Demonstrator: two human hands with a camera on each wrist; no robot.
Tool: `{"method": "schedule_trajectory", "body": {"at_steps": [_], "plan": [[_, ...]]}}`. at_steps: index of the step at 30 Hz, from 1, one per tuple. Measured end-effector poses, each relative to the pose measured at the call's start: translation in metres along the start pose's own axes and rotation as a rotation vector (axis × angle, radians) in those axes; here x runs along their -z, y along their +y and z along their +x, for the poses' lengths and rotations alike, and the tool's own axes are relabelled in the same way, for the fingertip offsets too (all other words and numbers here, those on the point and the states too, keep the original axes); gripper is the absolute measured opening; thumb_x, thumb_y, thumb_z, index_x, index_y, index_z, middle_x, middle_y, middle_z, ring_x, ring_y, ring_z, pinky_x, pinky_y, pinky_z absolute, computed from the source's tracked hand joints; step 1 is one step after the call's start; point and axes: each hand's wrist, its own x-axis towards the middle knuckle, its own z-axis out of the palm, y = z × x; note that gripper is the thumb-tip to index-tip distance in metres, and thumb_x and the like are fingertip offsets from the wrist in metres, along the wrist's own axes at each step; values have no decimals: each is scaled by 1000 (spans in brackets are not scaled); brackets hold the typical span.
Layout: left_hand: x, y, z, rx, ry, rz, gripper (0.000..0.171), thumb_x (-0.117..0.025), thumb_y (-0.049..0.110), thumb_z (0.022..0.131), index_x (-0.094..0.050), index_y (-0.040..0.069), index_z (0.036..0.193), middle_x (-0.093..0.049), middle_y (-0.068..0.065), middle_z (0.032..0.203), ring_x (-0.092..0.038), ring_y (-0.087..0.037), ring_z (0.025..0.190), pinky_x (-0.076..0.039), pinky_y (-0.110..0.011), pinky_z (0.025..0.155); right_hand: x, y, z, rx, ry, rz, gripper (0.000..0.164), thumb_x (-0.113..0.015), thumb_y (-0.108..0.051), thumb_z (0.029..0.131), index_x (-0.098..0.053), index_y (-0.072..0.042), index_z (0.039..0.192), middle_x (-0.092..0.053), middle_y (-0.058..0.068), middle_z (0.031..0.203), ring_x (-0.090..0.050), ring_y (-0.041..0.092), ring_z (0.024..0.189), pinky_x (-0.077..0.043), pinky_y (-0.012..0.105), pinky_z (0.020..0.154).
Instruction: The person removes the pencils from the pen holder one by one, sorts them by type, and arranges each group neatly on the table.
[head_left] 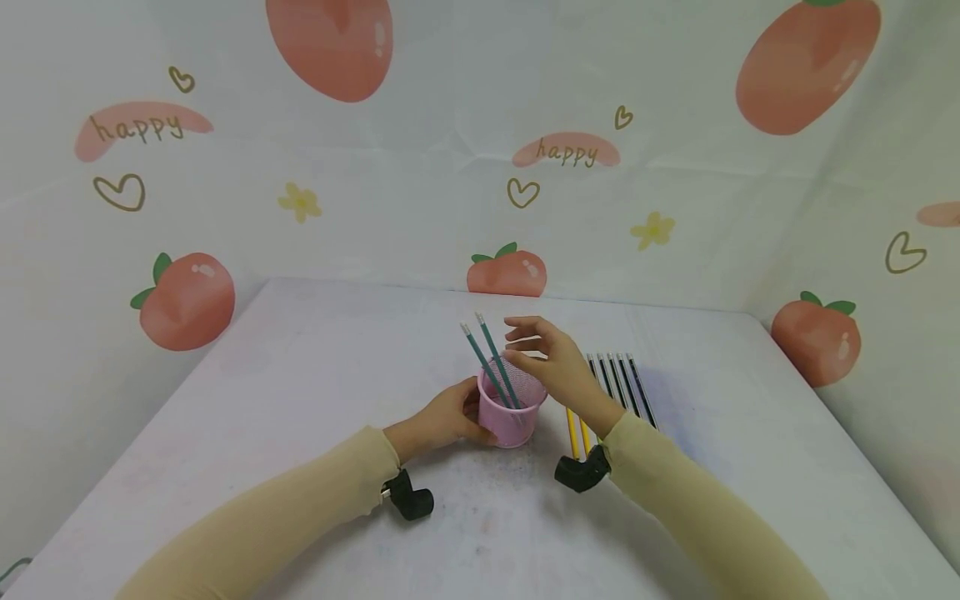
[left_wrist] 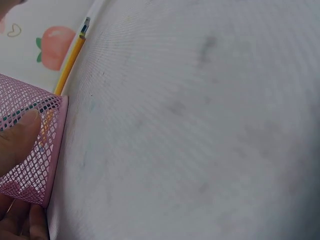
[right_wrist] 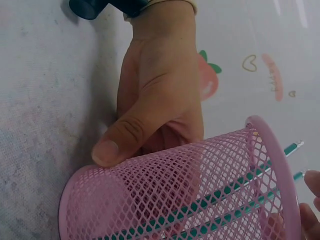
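A pink mesh pencil cup (head_left: 510, 427) stands upright on the table. My left hand (head_left: 444, 414) grips its left side, the thumb lying against the mesh in the left wrist view. Two green pencils (head_left: 481, 356) lean in the cup with their eraser ends up and to the left. Over the cup's right rim hovers my right hand (head_left: 553, 357), its fingers loosely bent and holding nothing. Only some of its fingertips (right_wrist: 312, 182) enter the right wrist view, close to the rim and the pencil ends.
Several dark striped pencils (head_left: 618, 383) lie in a row right of the cup, partly hidden by my right forearm. Yellow pencils (head_left: 573, 434) lie nearer, beside my right wrist. A patterned cloth (head_left: 420, 208) rises behind the table.
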Motion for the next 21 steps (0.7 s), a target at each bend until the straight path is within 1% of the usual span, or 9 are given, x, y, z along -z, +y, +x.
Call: {"method": "schedule_trajectory", "body": {"at_steps": [3,5,10,18,21], "plan": [[0,0,0,5,3,2,89,-83,3,71,-34,3,146,-52,-11,141,-48,-26,131,-37,-43,112,-2,0,3,-10,-12,-12,45,-68,-13,90,-55,-14,132,-61,14,120,-63,28,111,-56,40,88],[0,0,1,4,2,3,90,-83,3,71,-34,3,146,-51,-11,141,-48,-26,131,-37,-43,112,-3,-1,5,-12,-29,-19,45,-68,-11,90,-55,-12,133,-61,16,121,-63,29,111,-56,41,88],[0,-1,2,-1,-4,3,90,-82,3,72,-33,4,147,-50,-11,142,-46,-26,133,-36,-43,113,-6,-4,7,-39,-59,-64,46,-68,-10,89,-55,-11,133,-61,14,123,-64,28,112,-56,39,89],[0,0,1,-16,-13,19,88,-81,4,73,-32,2,147,-49,-14,142,-47,-29,131,-38,-44,111,-10,-9,10,-74,-68,-157,43,-67,-10,90,-57,-13,132,-64,9,121,-64,24,111,-55,37,90],[0,0,1,-6,-10,20,88,-82,4,73,-33,2,146,-51,-14,141,-48,-28,131,-38,-44,111,-12,-9,12,-83,-72,-194,41,-67,-10,90,-59,-12,130,-65,8,119,-64,23,110,-55,37,90]]}}
